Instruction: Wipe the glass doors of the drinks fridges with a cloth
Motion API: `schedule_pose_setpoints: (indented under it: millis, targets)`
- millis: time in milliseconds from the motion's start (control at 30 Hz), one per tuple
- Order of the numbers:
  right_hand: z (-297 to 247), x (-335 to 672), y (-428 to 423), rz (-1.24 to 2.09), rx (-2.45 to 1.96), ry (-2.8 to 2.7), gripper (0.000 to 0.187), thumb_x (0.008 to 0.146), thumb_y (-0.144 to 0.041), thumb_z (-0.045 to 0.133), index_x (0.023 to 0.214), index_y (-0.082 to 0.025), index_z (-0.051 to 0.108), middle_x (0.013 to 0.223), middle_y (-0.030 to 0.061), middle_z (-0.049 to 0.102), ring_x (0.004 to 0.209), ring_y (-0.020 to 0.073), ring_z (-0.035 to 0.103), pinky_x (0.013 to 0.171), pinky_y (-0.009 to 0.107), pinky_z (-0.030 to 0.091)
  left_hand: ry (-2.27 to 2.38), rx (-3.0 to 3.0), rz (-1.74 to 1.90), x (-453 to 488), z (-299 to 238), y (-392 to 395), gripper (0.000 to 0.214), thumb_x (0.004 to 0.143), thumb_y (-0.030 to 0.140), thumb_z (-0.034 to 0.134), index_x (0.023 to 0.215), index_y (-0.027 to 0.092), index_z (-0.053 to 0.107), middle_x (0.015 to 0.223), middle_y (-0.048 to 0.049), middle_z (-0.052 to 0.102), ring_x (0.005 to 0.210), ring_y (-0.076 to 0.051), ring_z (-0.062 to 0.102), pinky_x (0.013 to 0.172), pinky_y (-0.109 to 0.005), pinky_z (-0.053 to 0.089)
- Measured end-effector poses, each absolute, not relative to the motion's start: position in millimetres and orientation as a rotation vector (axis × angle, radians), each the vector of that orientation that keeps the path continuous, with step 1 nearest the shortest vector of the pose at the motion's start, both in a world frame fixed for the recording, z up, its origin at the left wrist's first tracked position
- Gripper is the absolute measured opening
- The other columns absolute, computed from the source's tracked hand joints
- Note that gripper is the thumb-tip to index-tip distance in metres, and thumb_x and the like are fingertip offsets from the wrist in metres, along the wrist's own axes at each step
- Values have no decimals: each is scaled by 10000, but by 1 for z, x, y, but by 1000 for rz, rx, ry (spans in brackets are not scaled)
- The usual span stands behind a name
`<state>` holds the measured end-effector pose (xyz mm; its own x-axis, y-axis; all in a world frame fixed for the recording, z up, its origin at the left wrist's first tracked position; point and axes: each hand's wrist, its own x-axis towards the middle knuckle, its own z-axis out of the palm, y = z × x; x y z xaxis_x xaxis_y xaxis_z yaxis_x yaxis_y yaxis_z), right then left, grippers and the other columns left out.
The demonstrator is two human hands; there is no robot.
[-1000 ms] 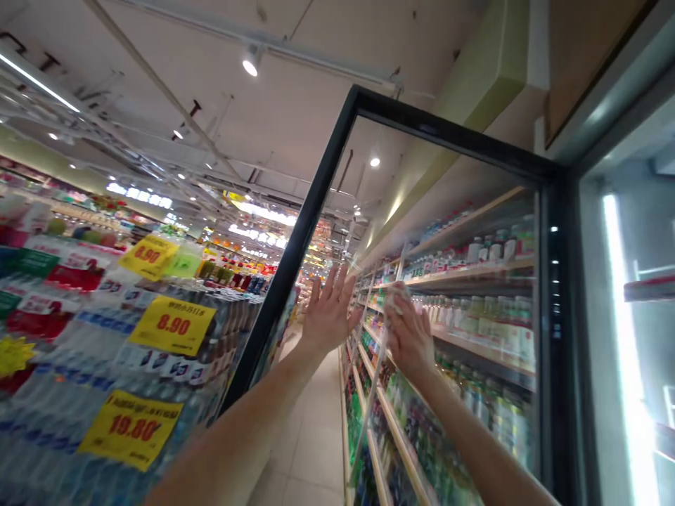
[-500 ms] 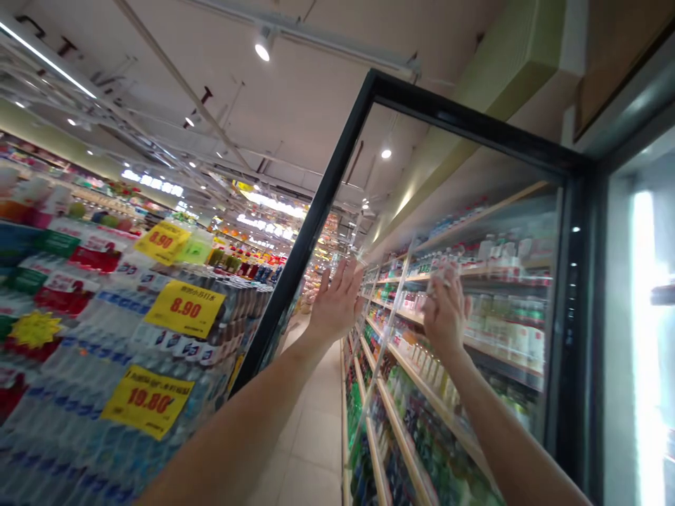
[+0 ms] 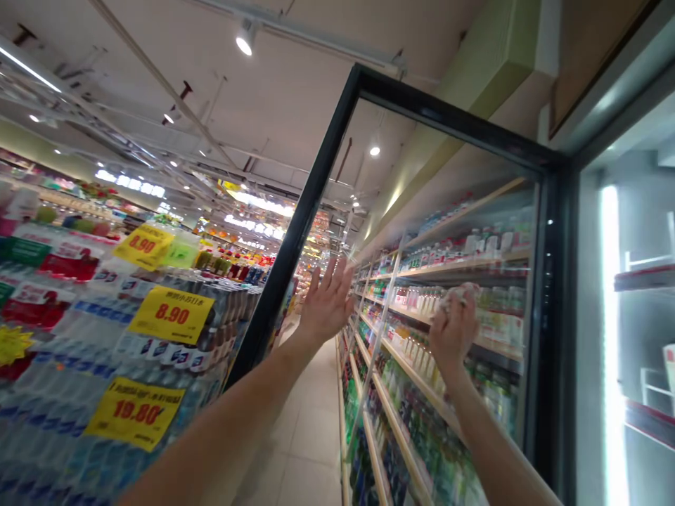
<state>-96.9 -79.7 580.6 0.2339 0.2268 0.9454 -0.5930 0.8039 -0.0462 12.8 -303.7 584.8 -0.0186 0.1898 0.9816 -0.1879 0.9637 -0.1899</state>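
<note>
A black-framed glass cooler door [image 3: 441,112] stands swung open in front of me. Flat against its pane, toward the outer edge, lies my left hand [image 3: 328,301], fingers spread and holding nothing. My right hand [image 3: 453,330] is closed on a crumpled whitish cloth [image 3: 460,299] pressed to the glass, right of the pane's middle. Its fingers wrap the cloth, so only the upper part shows. Shelves of bottles appear in the glass behind both hands; I cannot tell how much is reflection.
Stacked packs of bottled water [image 3: 63,393] with yellow price signs [image 3: 171,314] fill the left side. A tiled aisle floor [image 3: 303,422] runs ahead. On the right is the open cooler interior with a bright light strip [image 3: 612,316] and wire shelves [image 3: 640,281].
My right hand has moved right and slightly down across the glass with the cloth. The left hand stays on the pane. The view has turned slightly right.
</note>
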Motion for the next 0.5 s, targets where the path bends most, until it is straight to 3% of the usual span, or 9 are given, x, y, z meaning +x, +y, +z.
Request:
schedule_pose_setpoints:
  millis: [200, 400, 500]
  targets:
    - [540, -79, -109, 137, 909, -1231, 441, 843, -215, 434, 1278, -227, 501, 1365, 91, 468, 1338, 237, 326, 1082, 453, 249, -1528, -43, 265, 9, 585, -307, 525, 894, 365, 404, 1370, 149, 363, 1476, -107, 305, 1392, -264, 205, 1125, -484, 180]
    - [558, -109, -58, 552, 352, -1210, 464, 860, -245, 386, 1309, -168, 478, 1399, 167, 407, 1306, 289, 368, 1022, 512, 310, -1540, -46, 266, 6, 586, -308, 552, 882, 356, 426, 1380, 132, 341, 1473, -126, 308, 1390, -281, 202, 1126, -493, 173]
    - [545, -104, -70, 475, 476, -1191, 472, 855, -220, 396, 1320, -187, 467, 1403, 144, 409, 1323, 269, 347, 1035, 476, 310, -1536, -56, 253, 6, 586, -308, 572, 878, 353, 432, 1396, 141, 314, 1472, -127, 308, 1396, -279, 182, 1127, -498, 163]
